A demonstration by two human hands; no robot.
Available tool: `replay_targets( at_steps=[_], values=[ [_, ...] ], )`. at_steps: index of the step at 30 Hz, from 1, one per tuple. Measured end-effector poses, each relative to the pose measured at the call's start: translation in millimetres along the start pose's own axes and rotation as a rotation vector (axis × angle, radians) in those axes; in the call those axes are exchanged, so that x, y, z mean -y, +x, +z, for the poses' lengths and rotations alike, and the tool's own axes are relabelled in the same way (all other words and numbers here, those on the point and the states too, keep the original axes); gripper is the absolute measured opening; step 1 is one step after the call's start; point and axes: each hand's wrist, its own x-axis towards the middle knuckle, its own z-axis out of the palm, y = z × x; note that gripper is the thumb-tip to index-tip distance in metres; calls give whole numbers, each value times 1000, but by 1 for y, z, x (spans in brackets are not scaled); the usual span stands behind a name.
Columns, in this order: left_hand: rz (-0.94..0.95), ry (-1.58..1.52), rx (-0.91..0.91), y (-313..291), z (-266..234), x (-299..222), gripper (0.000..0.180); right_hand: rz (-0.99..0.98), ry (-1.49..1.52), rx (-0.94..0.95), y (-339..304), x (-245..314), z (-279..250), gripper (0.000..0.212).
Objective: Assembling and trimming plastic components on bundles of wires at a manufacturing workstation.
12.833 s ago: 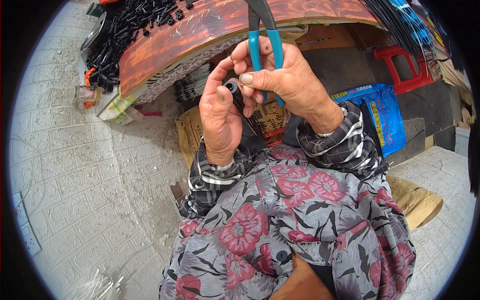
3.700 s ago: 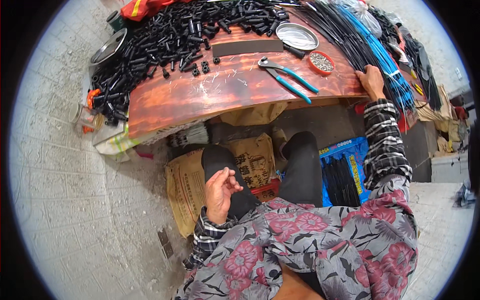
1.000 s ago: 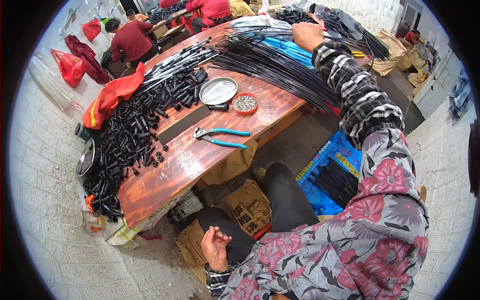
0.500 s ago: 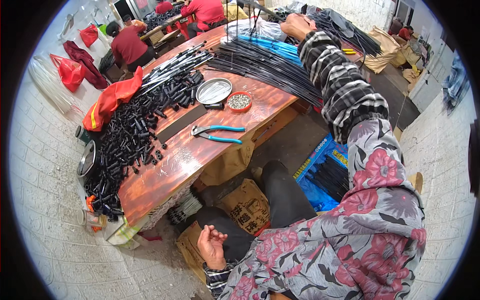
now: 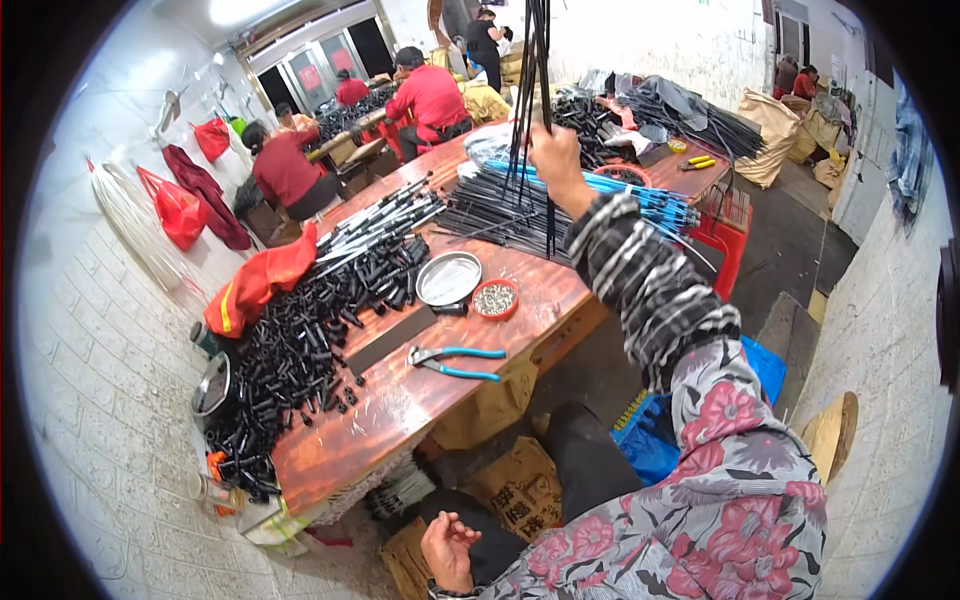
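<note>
My right hand [image 5: 557,165] is raised over the far side of the wooden table, closed around a bundle of thin black rods [image 5: 532,75] held upright. The lower ends of the bundle hang in front of more black rods [image 5: 490,212] that lie on the table. Next to that hand are blue rods [image 5: 655,205]. My left hand [image 5: 450,548] rests low over my lap, palm up, its fingers loosely curled and nothing seen in them. Nearest to it on the table are blue-handled pliers [image 5: 455,362].
A heap of short black tubular parts [image 5: 300,365] covers the table's left side. By the pliers are a grey bar [image 5: 390,338], a round metal dish [image 5: 448,278] and a red dish of small metal pieces [image 5: 495,298]. Other people [image 5: 430,100] work at tables behind.
My right hand has come lower and nearer, and the black rods in it now stand upright over the table. My view has lifted, showing more of the room. My left hand stays by my lap.
</note>
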Motion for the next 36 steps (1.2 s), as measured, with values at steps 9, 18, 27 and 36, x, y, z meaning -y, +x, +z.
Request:
replay_targets(
  at_steps=[9, 18, 27, 36],
  values=[
    [6, 69, 35, 7, 17, 1, 26, 60, -87, 52, -92, -78, -3, 42],
    [153, 101, 47, -9, 31, -23, 24, -95, -455, 410, -97, 10, -37, 28],
    [401, 133, 333, -46, 74, -67, 22, -295, -419, 947, -127, 166, -47, 19],
    [585, 288, 710, -116, 142, -116, 25, -480, -276, 991, -182, 191, -32, 26]
  ],
)
